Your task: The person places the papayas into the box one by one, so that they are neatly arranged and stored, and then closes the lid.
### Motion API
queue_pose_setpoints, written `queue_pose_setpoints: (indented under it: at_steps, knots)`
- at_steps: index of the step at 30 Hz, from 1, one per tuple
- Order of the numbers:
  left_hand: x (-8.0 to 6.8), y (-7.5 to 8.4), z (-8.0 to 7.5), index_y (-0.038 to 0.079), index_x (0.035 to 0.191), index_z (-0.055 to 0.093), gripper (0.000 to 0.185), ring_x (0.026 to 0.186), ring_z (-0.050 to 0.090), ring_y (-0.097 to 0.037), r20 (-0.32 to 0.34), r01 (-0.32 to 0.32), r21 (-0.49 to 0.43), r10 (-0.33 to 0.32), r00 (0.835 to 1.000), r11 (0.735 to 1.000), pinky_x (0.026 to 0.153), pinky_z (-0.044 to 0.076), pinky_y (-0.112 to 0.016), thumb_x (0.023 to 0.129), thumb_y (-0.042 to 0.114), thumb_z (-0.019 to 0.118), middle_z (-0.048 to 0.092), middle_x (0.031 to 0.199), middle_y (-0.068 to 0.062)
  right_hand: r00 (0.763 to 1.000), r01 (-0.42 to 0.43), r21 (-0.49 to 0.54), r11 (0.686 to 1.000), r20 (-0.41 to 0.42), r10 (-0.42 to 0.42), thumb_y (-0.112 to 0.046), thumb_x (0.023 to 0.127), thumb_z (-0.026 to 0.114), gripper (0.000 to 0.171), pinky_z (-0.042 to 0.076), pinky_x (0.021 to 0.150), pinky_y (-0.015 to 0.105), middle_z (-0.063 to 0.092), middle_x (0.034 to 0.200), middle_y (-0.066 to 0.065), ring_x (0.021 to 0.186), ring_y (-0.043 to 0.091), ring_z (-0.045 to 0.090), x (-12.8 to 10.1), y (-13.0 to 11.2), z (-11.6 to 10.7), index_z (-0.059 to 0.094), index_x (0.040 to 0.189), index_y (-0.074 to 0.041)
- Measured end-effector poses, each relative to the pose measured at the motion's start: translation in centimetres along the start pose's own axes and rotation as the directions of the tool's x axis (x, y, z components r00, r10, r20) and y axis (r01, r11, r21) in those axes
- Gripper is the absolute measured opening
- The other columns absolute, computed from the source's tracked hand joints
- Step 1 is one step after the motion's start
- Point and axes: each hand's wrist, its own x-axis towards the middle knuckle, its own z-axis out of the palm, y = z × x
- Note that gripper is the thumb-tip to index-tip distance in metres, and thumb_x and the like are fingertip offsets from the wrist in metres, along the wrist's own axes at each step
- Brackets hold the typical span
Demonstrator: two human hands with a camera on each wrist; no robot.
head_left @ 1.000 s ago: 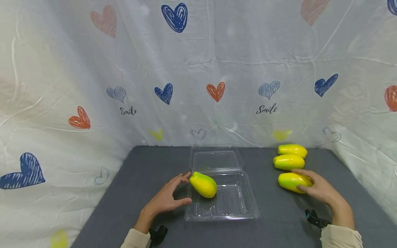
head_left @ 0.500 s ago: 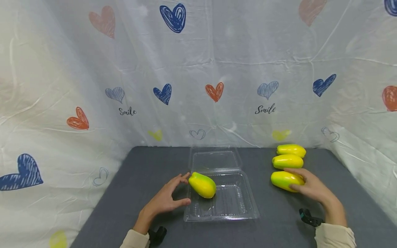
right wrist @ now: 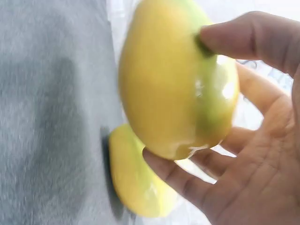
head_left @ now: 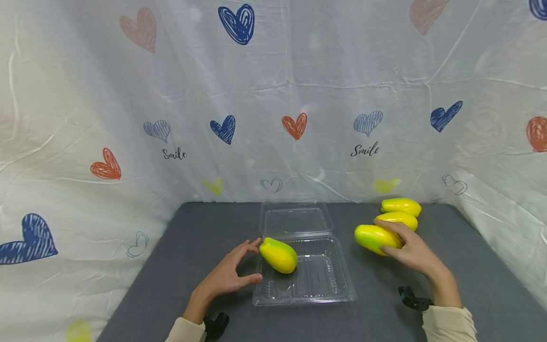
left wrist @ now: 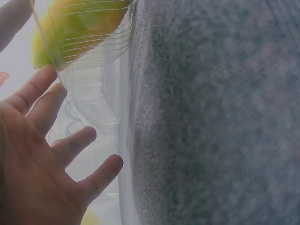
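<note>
Nearest to us, our left hand point(head_left: 226, 278) lies spread on the grey table point(head_left: 171, 266), fingertips touching the mango point(head_left: 278, 254) in the clear container point(head_left: 325, 285) at its left edge. Our right hand point(head_left: 410, 251) grips a second mango point(head_left: 373, 237), lifted. Behind it, two more mangoes point(head_left: 400, 206) lie near the far right corner.

Bare table point(head_left: 367, 280) separates the container point(head_left: 329, 289) from two mangoes point(head_left: 400, 213) behind.

The second mango point(right wrist: 140, 185) (right wrist view) is blurred, partly hidden behind the held mango point(right wrist: 178, 79).
</note>
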Motion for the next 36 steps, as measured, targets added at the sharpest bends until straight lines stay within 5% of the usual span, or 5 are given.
queue_pose_setpoints:
  at_steps: [15, 36]
  knots:
    - [0.0, 0.0, -0.2, 0.022, 0.13, 0.055, 0.054, 0.158, 0.02, -0.033, -0.008, -0.017, -0.005, 0.017, 1.0, 1.0, 0.118, 0.02, -0.074, 0.086, 0.042, 0.081, 0.033, 0.165, 0.015, 0.987, 0.113, 0.068, 0.991, -0.121, -0.104, -0.01, 0.09, 0.075, 0.063, 0.046, 0.079, 0.025, 0.057, 0.136, 0.009, 0.106, -0.001, 0.047, 1.3, -4.3, 2.2, 0.053, 0.149, -0.018]
    - [0.0, 0.0, 0.0, 0.022, 0.13, 0.053, 0.052, 0.157, 0.022, -0.039, -0.001, -0.026, -0.004, 0.026, 1.0, 1.0, 0.115, 0.021, -0.077, 0.089, 0.042, 0.079, 0.034, 0.165, 0.01, 0.966, 0.258, 0.295, 0.92, -0.091, -0.241, -0.007, 0.09, 0.075, 0.06, 0.051, 0.075, 0.026, 0.057, 0.134, 0.009, 0.102, 0.009, 0.054, 2.0, -8.3, 6.0, 0.055, 0.146, -0.016]
